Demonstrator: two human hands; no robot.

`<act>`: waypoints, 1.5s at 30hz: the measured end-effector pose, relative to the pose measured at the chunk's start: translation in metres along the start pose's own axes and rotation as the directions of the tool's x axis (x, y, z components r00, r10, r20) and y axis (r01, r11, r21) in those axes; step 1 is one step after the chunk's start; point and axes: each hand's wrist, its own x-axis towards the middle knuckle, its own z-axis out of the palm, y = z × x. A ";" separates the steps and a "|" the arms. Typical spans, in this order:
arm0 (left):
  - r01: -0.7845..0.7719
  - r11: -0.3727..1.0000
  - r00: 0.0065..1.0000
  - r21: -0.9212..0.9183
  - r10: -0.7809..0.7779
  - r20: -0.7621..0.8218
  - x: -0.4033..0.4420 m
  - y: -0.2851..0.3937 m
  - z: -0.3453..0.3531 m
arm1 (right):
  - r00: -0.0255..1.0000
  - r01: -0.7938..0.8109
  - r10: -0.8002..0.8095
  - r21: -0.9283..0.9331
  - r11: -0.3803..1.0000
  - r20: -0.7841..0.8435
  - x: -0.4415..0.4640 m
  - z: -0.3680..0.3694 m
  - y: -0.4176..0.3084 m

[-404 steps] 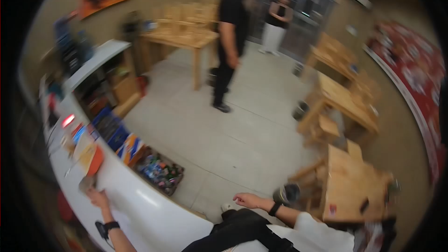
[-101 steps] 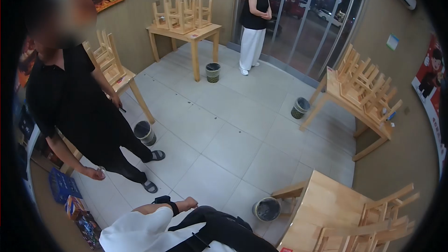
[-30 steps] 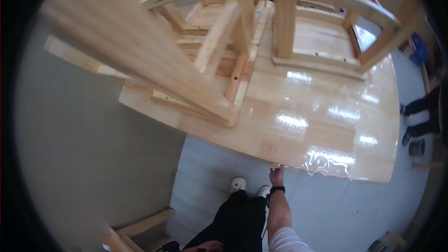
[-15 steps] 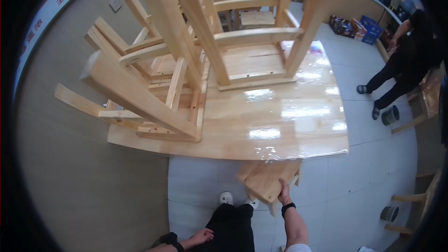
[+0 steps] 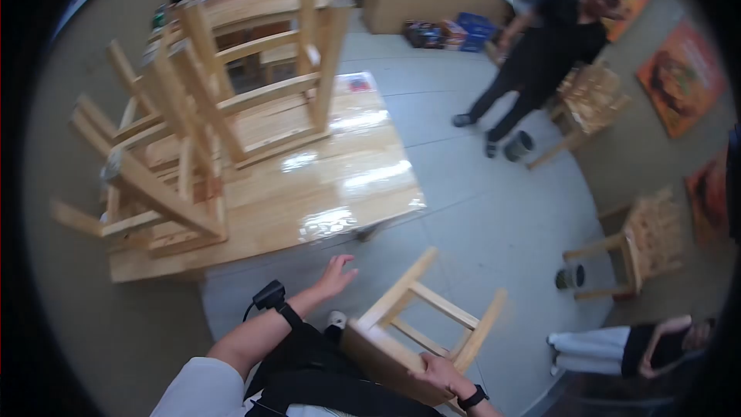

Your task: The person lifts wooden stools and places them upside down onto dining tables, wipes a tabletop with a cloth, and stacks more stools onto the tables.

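One stool point(image 5: 384, 355): in front of the body, right of the bench's near corner; tipped, seat toward the body, legs pointing away. Contact with the floor point(image 5: 478, 224) not clear.
Right hand point(image 5: 438, 373): grip pinching the seat edge close to a leg; full wrap of the fingers partly hidden.
Left hand point(image 5: 336, 276): grip loosely spread, holding nothing; near the bench's near edge, apart from the stool.
Handling: stiff, solid-looking wood; probably moderate in weight, awkward more than heavy. Smooth finish, perhaps slightly slick; low fragility, as judged, but corners liable to knock.
Holding points: seat edge for one hand; cross-rail point(image 5: 444, 305) suitable for a second, to check any swing of the legs.
Bench point(image 5: 262, 212): left of and beyond the stool; glossy top, corner nearest the stool a likely snag.
Upturned stools point(image 5: 282, 147): on the bench, seats down, legs jutting upward; obstruction to any reach across the far left part.
Wrist device point(image 5: 268, 294): black, strapped to the left forearm; possible catch on wood.
Bins point(image 5: 519, 145): two on the floor at right, well apart from the stool.
Person in black point(image 5: 552, 42): standing beyond the bench, toward the right.
Second person point(image 5: 644, 347): in pale trousers, lower right, outside arm's reach.
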 end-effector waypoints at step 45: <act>-0.061 0.987 0.963 -0.146 0.020 -0.267 -0.067 0.138 -0.271 | 0.525 0.674 -0.809 -0.451 0.585 -0.265 0.289 -0.045 -0.252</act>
